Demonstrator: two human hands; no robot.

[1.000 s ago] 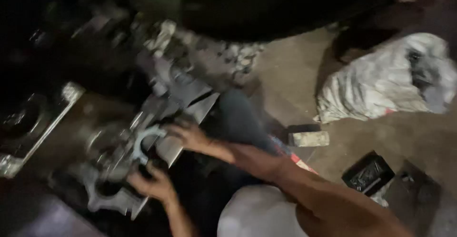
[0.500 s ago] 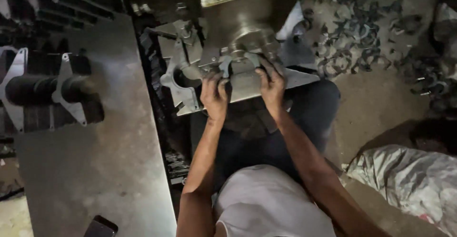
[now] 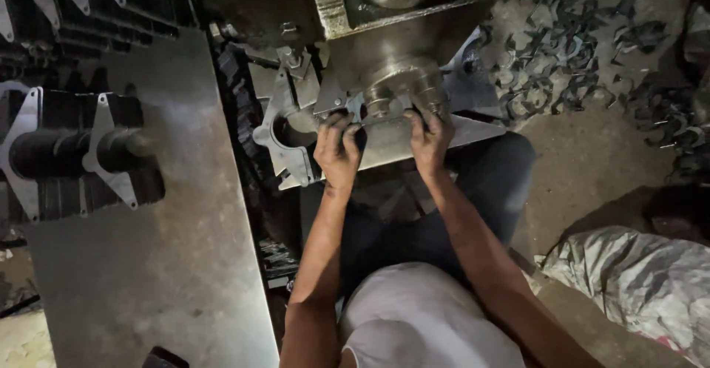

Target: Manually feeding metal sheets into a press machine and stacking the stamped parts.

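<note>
Both my hands are up on a flat stamped metal bracket with a round hole and pointed lugs (image 3: pixel 296 135), which lies on the bed of the press under the round steel die (image 3: pixel 403 90). My left hand (image 3: pixel 336 150) is curled over the bracket's near edge, fingers closed on it; my right hand (image 3: pixel 429 139) grips the other end right beneath the die, fingers wrapped over the plate.

The worst risk I see is my right hand: its fingertips sit just beside the die, so if the press comes down while I am seating the piece, they would be caught. The bracket's cut edges and pointed lugs look sharp, and with bare hands a slip along the edge could slice a palm. The light is poor, so I could misjudge whether the hole sits square under the die; a crooked piece might be struck off-centre and kick out toward my lap.

To my left a large grey steel sheet (image 3: pixel 155 264) leans close to my arm, its edge near my elbow, and a rack of finished brackets on a dark bar (image 3: pixel 66 153) lies beyond it. Curled metal offcuts (image 3: pixel 562 65) litter the floor at the right, near a crumpled sack (image 3: pixel 636 279); both could snag or cut if I shift.
</note>
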